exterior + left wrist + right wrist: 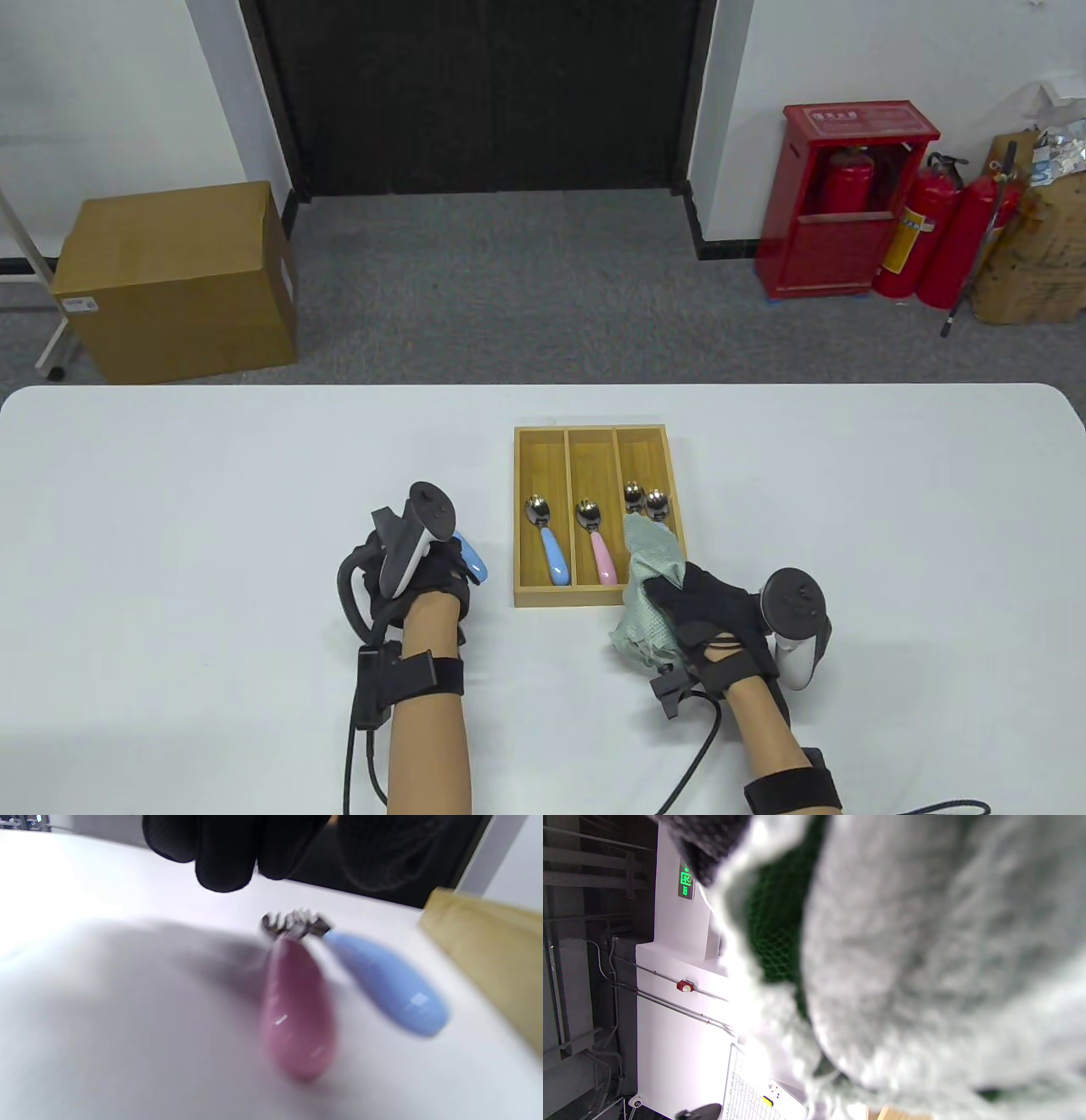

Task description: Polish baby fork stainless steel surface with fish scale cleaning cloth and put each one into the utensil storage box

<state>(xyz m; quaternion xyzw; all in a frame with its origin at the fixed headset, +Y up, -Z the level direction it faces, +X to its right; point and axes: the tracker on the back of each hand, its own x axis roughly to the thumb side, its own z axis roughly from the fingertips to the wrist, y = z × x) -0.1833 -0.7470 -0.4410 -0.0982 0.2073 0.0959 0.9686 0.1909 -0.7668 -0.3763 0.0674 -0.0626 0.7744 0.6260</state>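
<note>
Two baby forks lie side by side on the white table [212, 509], one with a pink handle [297, 1014] and one with a blue handle [390, 988]; their steel tines [295, 923] touch. My left hand [437, 556] hovers over them, and its fingertips [225, 861] hang just above the tines, holding nothing. In the table view only the blue handle [472, 558] shows past the hand. My right hand [679, 598] grips the bunched grey-green cloth [649, 556], which drapes over the near right corner of the wooden storage box [594, 431]. The cloth [925, 963] fills the right wrist view.
The box has three lanes: a blue-handled utensil [550, 543] on the left, a pink-handled one [596, 543] in the middle, two steel heads [645, 497] on the right. The box's side [488, 938] stands close to the right of the forks.
</note>
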